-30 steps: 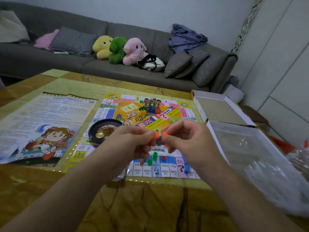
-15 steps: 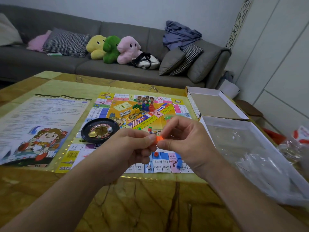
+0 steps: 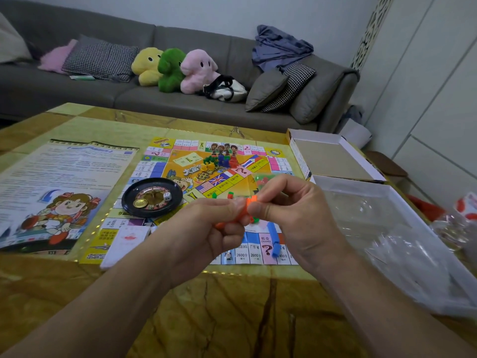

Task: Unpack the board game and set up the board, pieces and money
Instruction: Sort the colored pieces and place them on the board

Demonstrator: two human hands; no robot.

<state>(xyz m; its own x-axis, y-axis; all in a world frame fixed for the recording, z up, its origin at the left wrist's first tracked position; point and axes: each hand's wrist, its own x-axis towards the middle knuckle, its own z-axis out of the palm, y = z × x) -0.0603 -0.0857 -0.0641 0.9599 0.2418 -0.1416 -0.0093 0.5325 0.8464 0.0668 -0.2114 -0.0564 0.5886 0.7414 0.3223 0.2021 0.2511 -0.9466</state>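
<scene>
Above the near edge of the board [image 3: 180,161], both hands met over one small item. Left hand [image 3: 206,228]: fingers curled, thumb and forefinger pinching the orange piece [image 3: 248,204]. Right hand [image 3: 291,210]: pinching the same piece from the other side, probably to pull joined parts apart (whether it is one part or two could not be told). Board: laid flat on the desk [image 3: 219,319], open for play. Green, yellow, blue and red pieces [image 3: 219,161]: grouped at the board's centre, seemingly sorted by colour. Roulette wheel [image 3: 152,197]: on the board's left part, a die inside. Rule sheet [image 3: 64,182]: left of the board. Open box [image 3: 382,192]: right, within reach, holding clear plastic. Money: not identifiable.
</scene>
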